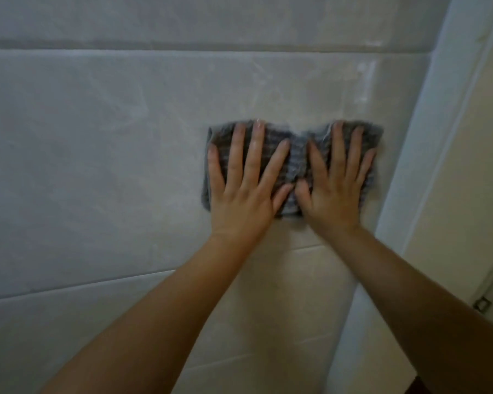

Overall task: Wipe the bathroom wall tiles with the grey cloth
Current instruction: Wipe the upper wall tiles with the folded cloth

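A grey ribbed cloth (297,157) lies spread flat against the pale wall tiles (103,155), right of the middle of the view. My left hand (245,183) presses on the cloth's left half with its fingers straight and spread. Beside it, my right hand (336,183) presses on the right half in the same way, thumbs almost touching. Both forearms reach up from the lower edge. The cloth bunches slightly between the two hands. Smeared streaks show on the tile above and around the cloth.
Horizontal grout lines (125,277) cross the wall above and below the hands. A white door frame (427,155) runs down the right side close to the cloth's right edge, with a beige door (473,177) and a small metal latch plate (482,304) beyond it.
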{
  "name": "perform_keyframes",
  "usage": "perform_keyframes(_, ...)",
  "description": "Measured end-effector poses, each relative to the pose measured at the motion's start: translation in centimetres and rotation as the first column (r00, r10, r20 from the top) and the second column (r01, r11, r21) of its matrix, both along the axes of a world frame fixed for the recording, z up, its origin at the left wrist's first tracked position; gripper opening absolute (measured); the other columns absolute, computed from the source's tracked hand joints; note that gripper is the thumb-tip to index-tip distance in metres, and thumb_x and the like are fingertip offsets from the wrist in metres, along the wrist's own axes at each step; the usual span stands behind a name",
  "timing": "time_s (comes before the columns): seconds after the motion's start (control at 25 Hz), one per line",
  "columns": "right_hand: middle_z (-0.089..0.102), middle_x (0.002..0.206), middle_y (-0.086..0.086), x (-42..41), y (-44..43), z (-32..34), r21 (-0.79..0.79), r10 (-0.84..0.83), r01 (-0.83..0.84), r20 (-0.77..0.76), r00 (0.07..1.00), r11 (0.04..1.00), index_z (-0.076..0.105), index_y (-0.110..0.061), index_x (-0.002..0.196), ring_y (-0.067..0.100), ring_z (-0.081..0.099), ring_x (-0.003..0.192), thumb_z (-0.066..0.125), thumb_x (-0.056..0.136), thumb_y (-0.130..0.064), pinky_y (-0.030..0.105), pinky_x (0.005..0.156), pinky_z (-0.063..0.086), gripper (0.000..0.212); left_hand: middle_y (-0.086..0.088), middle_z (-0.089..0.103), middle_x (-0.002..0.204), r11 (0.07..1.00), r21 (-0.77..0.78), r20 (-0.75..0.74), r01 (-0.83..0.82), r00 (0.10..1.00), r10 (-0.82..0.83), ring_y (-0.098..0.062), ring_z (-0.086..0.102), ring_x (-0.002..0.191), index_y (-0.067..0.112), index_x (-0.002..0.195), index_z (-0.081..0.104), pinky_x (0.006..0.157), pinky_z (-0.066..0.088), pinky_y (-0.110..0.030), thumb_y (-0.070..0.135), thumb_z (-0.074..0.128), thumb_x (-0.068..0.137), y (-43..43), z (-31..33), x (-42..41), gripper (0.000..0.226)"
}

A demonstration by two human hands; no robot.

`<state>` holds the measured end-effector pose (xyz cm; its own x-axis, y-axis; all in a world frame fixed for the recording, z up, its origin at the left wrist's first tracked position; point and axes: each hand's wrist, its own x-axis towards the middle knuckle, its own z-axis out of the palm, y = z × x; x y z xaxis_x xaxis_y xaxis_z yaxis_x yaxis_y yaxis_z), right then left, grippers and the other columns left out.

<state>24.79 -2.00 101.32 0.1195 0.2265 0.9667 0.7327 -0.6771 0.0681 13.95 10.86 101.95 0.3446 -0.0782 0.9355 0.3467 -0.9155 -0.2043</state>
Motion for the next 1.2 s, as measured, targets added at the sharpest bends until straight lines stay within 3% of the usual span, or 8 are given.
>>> perform_keyframes(0.36, 0.020, 0.154, 0.028, 0.0, -1.4, -10.8, 0.187, -0.053, 0.120, -0.329, 0.943, 0.975, 0.019, -0.013, 0.151, 0.046, 0.013, 0.143, 0.022, 0.103, -0.043, 0.065, 0.115, 0.012, 0.057, -0.008, 0.011, 0.165, 0.994, 0.075, -0.208, 0.082, 0.976, -0.065, -0.030, 0.003, 0.151, 0.026, 0.156, 0.027, 0.120, -0.012, -0.053, 0.051, 0.040, 0.102, -2.5, -6.5, 1.0, 0.061)
perform_keyframes(0.56, 0.034, 0.148, 0.016, -5.6, -0.6, -14.8, 0.296, 0.127, 0.036, -0.511, 0.850, 0.954, 0.039, -0.010, 0.144, 0.035, 0.028, 0.140, 0.049, 0.097, -0.033, 0.051, 0.116, 0.026, 0.053, -0.007, 0.013, 0.165, 0.992, 0.099, -0.358, 0.080, 0.933, -0.039, -0.027, 0.006, 0.152, 0.027, 0.156, 0.026, 0.123, -0.008, -0.049, 0.045, 0.048, 0.099, -0.8, -9.2, -2.0, 0.064)
perform_keyframes(0.64, 0.048, 0.135, 0.012, -7.4, -1.0, -13.8, 0.428, 0.290, -0.014, -0.587, 0.756, 0.904, 0.048, -0.013, 0.138, 0.027, 0.044, 0.127, 0.064, 0.091, -0.020, 0.050, 0.108, 0.040, 0.050, -0.007, 0.016, 0.165, 0.990, 0.054, -0.404, 0.133, 0.909, -0.100, -0.026, 0.010, 0.153, 0.026, 0.156, 0.027, 0.124, -0.003, -0.048, 0.039, 0.055, 0.096, -0.6, -8.5, -3.1, 0.067)
perform_keyframes(0.8, 0.067, 0.112, -0.009, -12.0, -1.5, -10.0, 0.709, 0.681, -0.047, -0.653, 0.331, 0.703, 0.058, -0.030, 0.115, 0.009, 0.065, 0.100, 0.069, 0.087, -0.010, 0.040, 0.089, 0.055, 0.037, -0.004, 0.023, 0.163, 0.910, -0.234, -0.406, 0.343, 0.816, -0.412, -0.019, 0.011, 0.153, 0.022, 0.149, 0.038, 0.125, -0.002, -0.039, 0.040, 0.056, 0.092, -0.8, -7.4, -6.0, 0.062)
perform_keyframes(0.92, 0.071, 0.110, -0.001, -14.8, -1.5, -7.3, 0.840, 0.840, -0.031, -0.542, 0.011, 0.542, 0.061, -0.025, 0.112, 0.017, 0.071, 0.094, 0.070, 0.085, -0.004, 0.038, 0.080, 0.058, 0.035, 0.012, 0.033, 0.156, 0.636, -0.671, -0.297, 0.382, 0.647, -0.702, 0.002, 0.019, 0.146, 0.025, 0.145, 0.047, 0.123, 0.012, -0.023, 0.049, 0.051, 0.098, -1.1, -6.3, -9.6, 0.053)
perform_keyframes(1.0, 0.071, 0.112, 0.006, -16.8, -1.3, -5.7, 0.904, 0.891, -0.004, -0.422, -0.166, 0.428, 0.060, -0.017, 0.120, 0.022, 0.071, 0.097, 0.065, 0.088, -0.009, 0.036, 0.079, 0.057, 0.032, 0.019, 0.048, 0.144, 0.269, -0.923, -0.099, 0.274, 0.506, -0.857, 0.013, 0.043, 0.128, 0.031, 0.142, 0.048, 0.110, 0.034, -0.014, 0.052, 0.059, 0.090, -1.1, -5.6, -12.0, 0.058)
perform_keyframes(1.12, 0.068, 0.119, 0.016, -19.4, -1.3, -3.6, 0.963, 0.837, 0.013, -0.228, -0.498, 0.270, 0.056, -0.012, 0.127, 0.024, 0.069, 0.101, 0.045, 0.096, -0.018, 0.036, 0.089, 0.057, 0.034, 0.009, 0.072, 0.114, -0.172, -0.976, 0.217, 0.137, 0.485, -0.847, -0.005, 0.069, 0.100, 0.028, 0.133, 0.055, 0.088, 0.055, -0.024, 0.030, 0.072, 0.087, -0.2, -4.8, -14.1, 0.049)
perform_keyframes(1.2, 0.070, 0.114, 0.017, -20.1, -1.2, -2.8, 0.913, 0.784, -0.123, -0.399, -0.475, 0.390, 0.059, -0.013, 0.124, 0.025, 0.070, 0.099, 0.038, 0.099, -0.007, 0.032, 0.085, 0.058, 0.033, -0.003, 0.076, 0.096, -0.432, -0.899, 0.404, 0.074, 0.522, -0.751, -0.018, 0.072, 0.082, 0.022, 0.120, 0.063, 0.071, 0.058, -0.030, 0.010, 0.063, 0.093, 1.1, -4.5, -15.1, 0.029)
